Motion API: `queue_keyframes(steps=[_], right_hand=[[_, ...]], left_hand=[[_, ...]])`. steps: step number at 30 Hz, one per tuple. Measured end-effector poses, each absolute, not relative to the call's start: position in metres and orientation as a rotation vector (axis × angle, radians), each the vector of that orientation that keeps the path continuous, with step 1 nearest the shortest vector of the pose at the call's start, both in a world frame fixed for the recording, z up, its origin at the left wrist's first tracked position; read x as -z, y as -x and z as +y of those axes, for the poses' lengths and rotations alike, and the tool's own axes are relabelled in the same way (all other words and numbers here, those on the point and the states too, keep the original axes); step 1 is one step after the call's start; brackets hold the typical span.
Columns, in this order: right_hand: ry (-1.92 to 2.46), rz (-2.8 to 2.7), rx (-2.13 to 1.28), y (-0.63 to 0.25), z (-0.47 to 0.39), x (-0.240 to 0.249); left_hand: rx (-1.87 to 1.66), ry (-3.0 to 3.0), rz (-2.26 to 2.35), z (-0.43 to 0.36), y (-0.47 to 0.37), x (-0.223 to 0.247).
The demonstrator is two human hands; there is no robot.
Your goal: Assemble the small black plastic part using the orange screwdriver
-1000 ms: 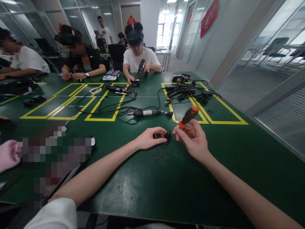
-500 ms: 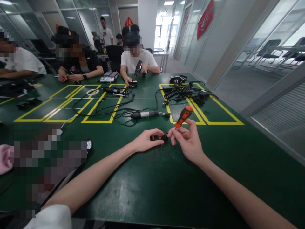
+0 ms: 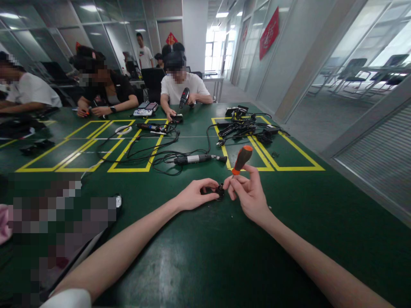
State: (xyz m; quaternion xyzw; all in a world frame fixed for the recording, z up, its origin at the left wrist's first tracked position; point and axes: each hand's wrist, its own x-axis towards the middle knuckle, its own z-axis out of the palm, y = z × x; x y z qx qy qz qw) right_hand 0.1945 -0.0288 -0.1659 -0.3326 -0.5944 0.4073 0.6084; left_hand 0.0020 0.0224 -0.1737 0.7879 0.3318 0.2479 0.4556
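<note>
Between thumb and fingers, my left hand (image 3: 198, 195) grips a small black part (image 3: 220, 192) on the green table (image 3: 192, 265). My right hand (image 3: 250, 192) is closed on a screwdriver (image 3: 242, 160) with an orange and dark handle, pinched low near its shaft. The handle tilts up and to the right. The right fingertips are close beside the black part; the screwdriver's tip is hidden or too small to make out. Beyond my hands lies a grey and black cylindrical tool (image 3: 195, 159) with a cable.
A heap of black cables (image 3: 239, 128) lies at the back right, over yellow tape rectangles. Another corded tool (image 3: 150, 127) is at the back left. Across the table a person (image 3: 184, 87) holds a power drill (image 3: 184, 97). Two more people sit at the left; a blurred-out object lies near left.
The view has shifted slightly, so most things appear a little lower and to the left. Both hands keep their holds. The person's drill across the table has lifted off the black piece below it.
</note>
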Motion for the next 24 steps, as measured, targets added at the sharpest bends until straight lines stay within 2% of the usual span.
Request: queue_keyframes(steps=[24], right_hand=[[0.78,-1.473,-0.98,-0.1949,-0.0293,0.1646]], left_hand=[[-0.623,-1.947,0.805,0.023,-0.0023,0.1741]])
